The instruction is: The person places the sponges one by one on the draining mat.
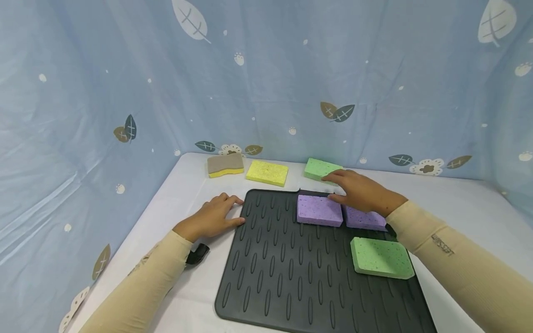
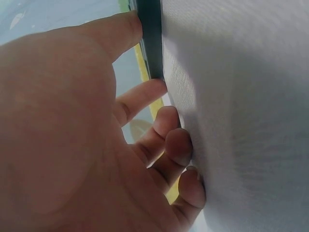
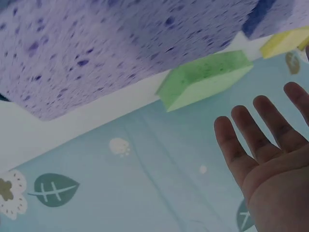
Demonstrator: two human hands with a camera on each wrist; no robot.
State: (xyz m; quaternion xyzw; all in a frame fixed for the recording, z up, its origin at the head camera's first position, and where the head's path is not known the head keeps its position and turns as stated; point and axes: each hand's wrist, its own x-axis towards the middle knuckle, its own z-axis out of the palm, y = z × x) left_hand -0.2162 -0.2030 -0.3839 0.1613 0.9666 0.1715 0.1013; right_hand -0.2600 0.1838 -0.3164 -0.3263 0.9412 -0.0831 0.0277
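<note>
The left hand (image 1: 214,216) lies at the left edge of a black rubber mat with raised oval ridges (image 1: 287,282), its thumb against the rim and fingers spread and loosely bent. The right hand (image 1: 361,190), fingers extended and apart, is over the mat's far right part, above a speckled purple rectangular sponge (image 1: 364,219); a matching purple sponge (image 1: 319,210) lies just left. A speckled green block sponge (image 1: 382,258) sits nearer, at right. Beyond the mat lies a paler green sponge (image 1: 319,167), with a bright yellow sponge (image 1: 267,173) farther left.
</note>
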